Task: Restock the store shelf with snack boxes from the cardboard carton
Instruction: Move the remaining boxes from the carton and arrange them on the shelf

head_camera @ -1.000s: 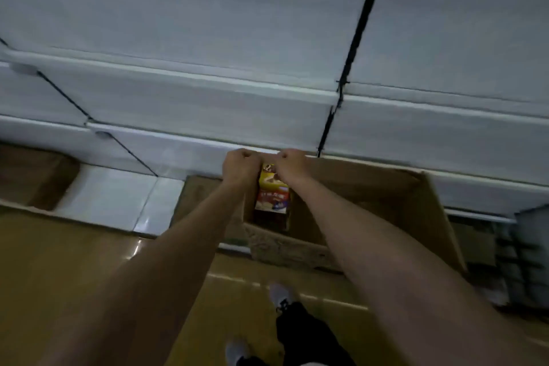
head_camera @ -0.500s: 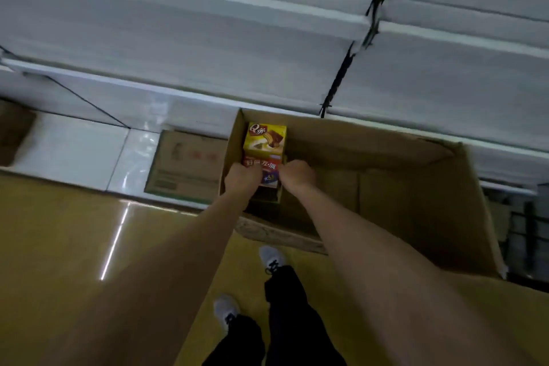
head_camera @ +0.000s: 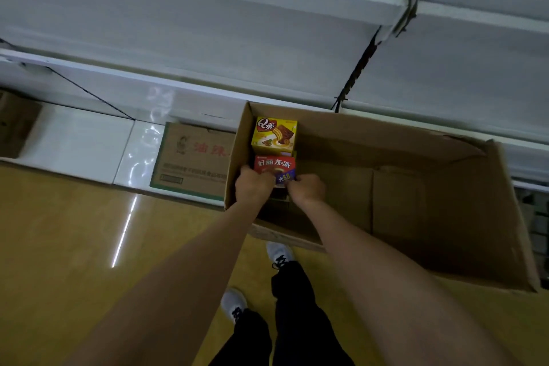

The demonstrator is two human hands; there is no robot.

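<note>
Head view, carton: we look down into an open cardboard carton [head_camera: 386, 211] standing on the floor just in front of the white store shelf [head_camera: 208, 38]. Most of its inside looks bare brown board.
Head view, snack boxes: we see two in the carton's far-left corner, a yellow cake box [head_camera: 274, 135] at the back wall and a red pie box [head_camera: 274, 169] just in front of it and touching it. Something dark sits under the red box, but we cannot tell what.
Head view, hands: our left hand [head_camera: 254, 186] grips the red pie box at its left side and our right hand [head_camera: 306, 190] pinches its right near corner, so both are clamped on the one box, set apart by its width.
Head view, progress: we judge the carton nearly emptied, with these two boxes left to go. The shelf boards that show here carry no snack boxes, so we cannot tell how much is already placed.
Head view, orientation: the red pie box lies with its printed face up toward us, lettering upright as we read it. Its long axis seems to run left to right across the carton, but our hands hide its near part.
Head view, surroundings: a closed brown carton [head_camera: 193, 160] sits to the left on the white base.
</note>
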